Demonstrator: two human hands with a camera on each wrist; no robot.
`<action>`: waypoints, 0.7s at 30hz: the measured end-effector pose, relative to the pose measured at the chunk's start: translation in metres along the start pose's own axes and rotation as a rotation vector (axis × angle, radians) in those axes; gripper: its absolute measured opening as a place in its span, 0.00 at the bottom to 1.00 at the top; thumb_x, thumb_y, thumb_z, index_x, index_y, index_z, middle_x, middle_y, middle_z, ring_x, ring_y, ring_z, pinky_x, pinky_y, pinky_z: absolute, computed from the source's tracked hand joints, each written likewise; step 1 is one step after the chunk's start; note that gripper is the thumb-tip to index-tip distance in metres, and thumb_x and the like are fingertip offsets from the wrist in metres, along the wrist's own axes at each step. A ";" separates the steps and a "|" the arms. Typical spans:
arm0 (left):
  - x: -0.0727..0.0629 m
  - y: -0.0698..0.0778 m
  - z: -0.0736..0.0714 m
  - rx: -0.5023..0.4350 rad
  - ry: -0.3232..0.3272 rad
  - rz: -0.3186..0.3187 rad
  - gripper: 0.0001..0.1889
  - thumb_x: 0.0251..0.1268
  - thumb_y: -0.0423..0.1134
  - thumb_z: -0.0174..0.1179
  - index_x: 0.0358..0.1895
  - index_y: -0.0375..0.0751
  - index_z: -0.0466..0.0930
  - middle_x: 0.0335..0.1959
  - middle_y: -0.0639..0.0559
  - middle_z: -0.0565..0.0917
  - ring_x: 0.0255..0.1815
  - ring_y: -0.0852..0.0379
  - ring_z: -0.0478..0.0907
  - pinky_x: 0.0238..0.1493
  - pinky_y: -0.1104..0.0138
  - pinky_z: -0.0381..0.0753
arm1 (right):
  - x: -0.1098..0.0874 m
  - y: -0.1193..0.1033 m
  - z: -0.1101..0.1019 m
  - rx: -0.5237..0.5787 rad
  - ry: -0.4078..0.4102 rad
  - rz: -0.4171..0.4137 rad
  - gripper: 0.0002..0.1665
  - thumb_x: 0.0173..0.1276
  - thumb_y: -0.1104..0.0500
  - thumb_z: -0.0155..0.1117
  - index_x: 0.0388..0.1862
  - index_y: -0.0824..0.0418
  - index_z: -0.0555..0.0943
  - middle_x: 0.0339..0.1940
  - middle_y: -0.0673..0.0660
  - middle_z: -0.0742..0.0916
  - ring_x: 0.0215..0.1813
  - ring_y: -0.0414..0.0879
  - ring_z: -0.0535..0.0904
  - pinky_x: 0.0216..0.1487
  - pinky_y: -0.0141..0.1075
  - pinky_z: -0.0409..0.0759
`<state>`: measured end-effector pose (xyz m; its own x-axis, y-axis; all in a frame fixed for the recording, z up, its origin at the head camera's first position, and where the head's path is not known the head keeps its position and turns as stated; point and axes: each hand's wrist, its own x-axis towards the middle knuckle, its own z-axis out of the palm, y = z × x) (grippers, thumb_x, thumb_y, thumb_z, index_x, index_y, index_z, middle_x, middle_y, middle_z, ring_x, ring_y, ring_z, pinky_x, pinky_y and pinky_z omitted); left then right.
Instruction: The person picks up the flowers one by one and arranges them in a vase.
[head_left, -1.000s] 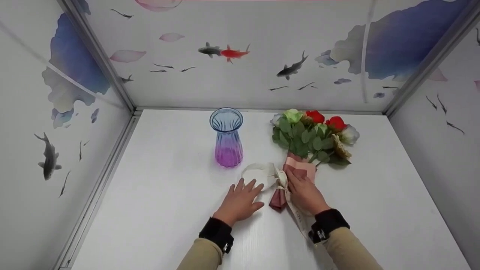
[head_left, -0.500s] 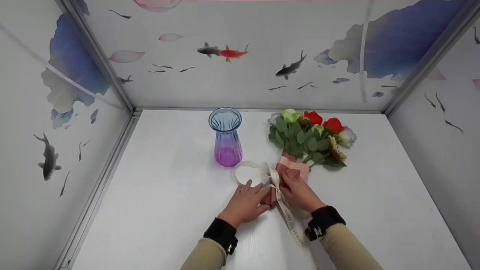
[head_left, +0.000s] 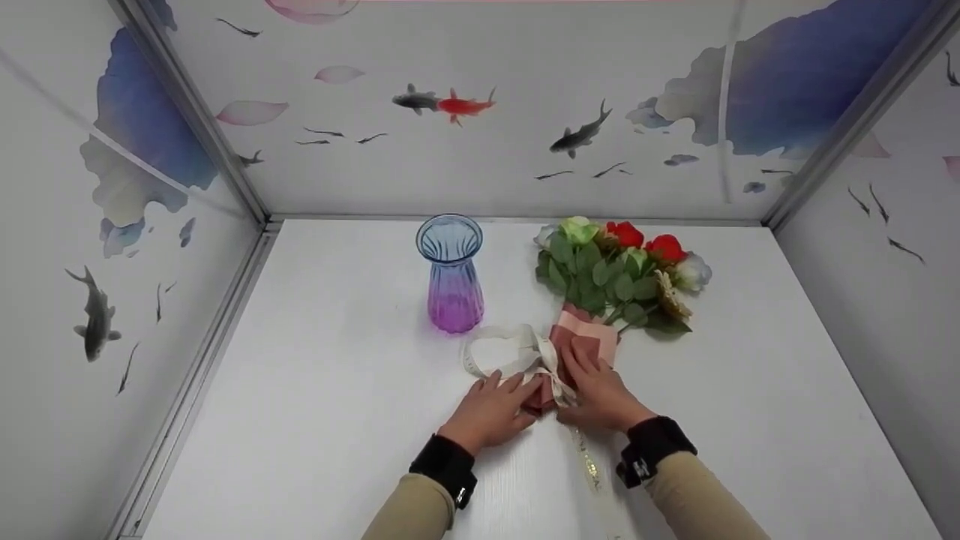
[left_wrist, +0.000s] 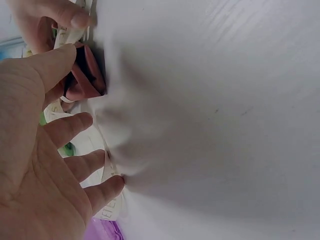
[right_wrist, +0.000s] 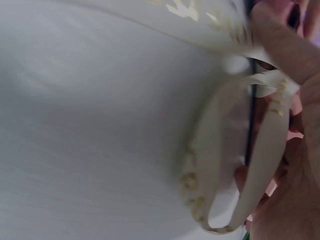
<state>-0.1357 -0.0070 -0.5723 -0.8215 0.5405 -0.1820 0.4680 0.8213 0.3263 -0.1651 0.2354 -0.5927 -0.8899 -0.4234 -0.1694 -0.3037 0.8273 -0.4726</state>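
Note:
A bouquet of artificial-looking flowers (head_left: 622, 262) lies on the table, its stems in pink wrapping paper (head_left: 596, 330). A cream ribbon (head_left: 499, 334) with gold lettering is tied round the wrap. My right hand (head_left: 604, 397) grips the wrap at the ribbon knot, thumb on the near side. In the right wrist view a ribbon loop (right_wrist: 267, 155) hangs beside that hand. My left hand (head_left: 487, 412) has the lower end of the wrap (left_wrist: 82, 82) between thumb and index finger. Its other fingers (left_wrist: 75, 127) are spread over the ribbon and table. The left index finger is partly hidden.
A glass vase (head_left: 455, 281), blue above and purple below, stands upright left of the bouquet. A loose ribbon tail (head_left: 589, 465) trails toward the table's near edge. Printed panels (head_left: 480, 172) with fish enclose the back and sides of the white table (head_left: 300, 390).
My left hand has moved right to the wrap's lower end. The bouquet has shifted slightly left. My right thumb has come down over the ribbon near the knot, and the ribbon tail has moved.

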 end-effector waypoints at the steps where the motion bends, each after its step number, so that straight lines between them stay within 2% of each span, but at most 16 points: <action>1: 0.000 -0.001 -0.001 0.003 -0.001 0.000 0.33 0.75 0.55 0.57 0.80 0.58 0.62 0.77 0.48 0.69 0.77 0.37 0.64 0.73 0.43 0.66 | 0.000 0.001 0.001 -0.010 0.009 -0.010 0.65 0.59 0.45 0.78 0.83 0.65 0.50 0.84 0.69 0.53 0.68 0.71 0.64 0.66 0.64 0.69; 4: -0.001 -0.003 -0.002 0.020 0.010 0.004 0.31 0.76 0.54 0.57 0.79 0.55 0.64 0.76 0.47 0.70 0.76 0.40 0.66 0.71 0.45 0.69 | -0.001 0.006 0.002 -0.001 0.041 -0.060 0.56 0.66 0.55 0.74 0.82 0.69 0.52 0.82 0.72 0.56 0.63 0.70 0.66 0.63 0.64 0.70; 7: -0.003 -0.008 -0.003 0.053 0.026 -0.002 0.30 0.76 0.53 0.57 0.77 0.52 0.68 0.75 0.47 0.71 0.75 0.43 0.67 0.70 0.47 0.71 | -0.002 0.009 0.001 0.043 0.055 -0.084 0.48 0.69 0.64 0.68 0.82 0.68 0.54 0.82 0.73 0.56 0.66 0.72 0.65 0.65 0.63 0.69; 10: -0.005 -0.013 -0.003 0.096 0.043 -0.017 0.29 0.75 0.53 0.57 0.75 0.50 0.70 0.74 0.48 0.73 0.74 0.47 0.69 0.68 0.48 0.73 | -0.003 0.011 0.000 0.069 0.074 -0.119 0.45 0.70 0.71 0.65 0.81 0.69 0.56 0.81 0.74 0.57 0.70 0.75 0.63 0.65 0.63 0.69; 13: -0.007 -0.018 -0.004 0.123 0.057 -0.037 0.28 0.75 0.53 0.57 0.74 0.49 0.72 0.73 0.49 0.74 0.73 0.49 0.70 0.66 0.49 0.74 | -0.004 0.012 -0.002 0.093 0.099 -0.127 0.42 0.69 0.74 0.63 0.79 0.70 0.59 0.81 0.74 0.59 0.74 0.75 0.61 0.68 0.63 0.69; 16: -0.008 -0.023 -0.004 0.129 0.067 -0.058 0.27 0.75 0.52 0.58 0.73 0.49 0.73 0.73 0.51 0.75 0.72 0.50 0.71 0.65 0.49 0.74 | -0.003 0.011 -0.006 0.076 0.156 -0.111 0.37 0.68 0.75 0.63 0.76 0.69 0.67 0.78 0.72 0.66 0.74 0.72 0.65 0.69 0.62 0.69; 21: -0.010 -0.027 -0.006 0.131 0.078 -0.071 0.26 0.74 0.51 0.59 0.71 0.48 0.75 0.71 0.52 0.76 0.71 0.50 0.72 0.63 0.48 0.76 | -0.001 0.010 -0.011 -0.049 0.328 -0.080 0.25 0.66 0.74 0.66 0.63 0.67 0.81 0.64 0.67 0.83 0.62 0.65 0.80 0.60 0.58 0.79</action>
<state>-0.1422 -0.0357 -0.5739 -0.8744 0.4685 -0.1260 0.4422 0.8765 0.1905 -0.1707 0.2481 -0.5880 -0.9224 -0.3528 0.1573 -0.3856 0.8165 -0.4298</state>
